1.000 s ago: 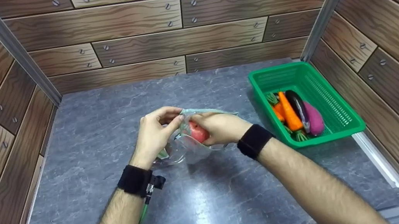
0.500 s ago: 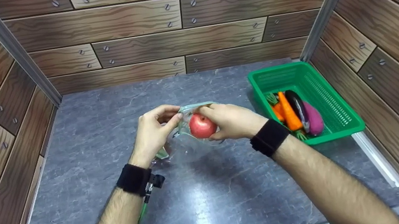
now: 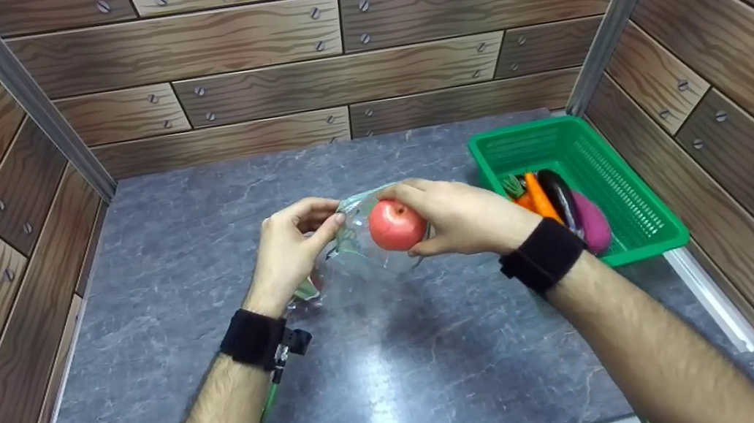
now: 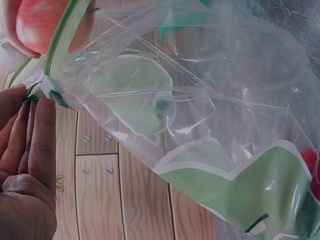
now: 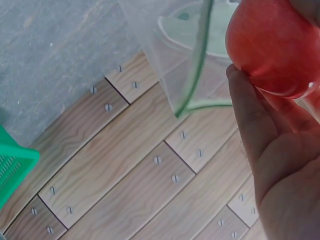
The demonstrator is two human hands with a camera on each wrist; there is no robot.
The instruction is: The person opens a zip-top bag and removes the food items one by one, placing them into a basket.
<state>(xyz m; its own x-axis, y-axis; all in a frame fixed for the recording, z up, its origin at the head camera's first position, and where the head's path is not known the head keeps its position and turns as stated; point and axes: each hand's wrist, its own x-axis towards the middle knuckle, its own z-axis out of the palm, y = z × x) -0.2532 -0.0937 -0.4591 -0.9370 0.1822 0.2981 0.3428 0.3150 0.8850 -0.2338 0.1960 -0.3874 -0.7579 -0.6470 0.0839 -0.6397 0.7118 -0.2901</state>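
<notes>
A clear zip bag (image 4: 240, 75) with pale green printing hangs between both hands over the grey table, its mouth upward. My left hand (image 3: 294, 252) pinches the top corner of the bag at a small white piece (image 4: 48, 87) on the green zip edge. In my right hand (image 3: 459, 218) is a red apple (image 3: 397, 225), gripped between thumb and fingers at the bag's mouth. The right wrist view shows the apple beside the green-edged opening (image 5: 197, 70). Something red (image 4: 311, 160) appears near the bag's lower end; whether it is printed or inside, I cannot tell.
To the right stands a green basket (image 3: 679, 235) with carrots (image 3: 542, 199), a dark eggplant (image 3: 557, 193) and a purple vegetable (image 3: 594, 225). Wood-patterned walls (image 3: 235, 39) enclose the grey table (image 3: 213, 198) at the back and sides.
My right hand has moved right and slightly up with the apple, from down inside the bag's mouth to its right side. The left hand has stayed at the bag's corner.
</notes>
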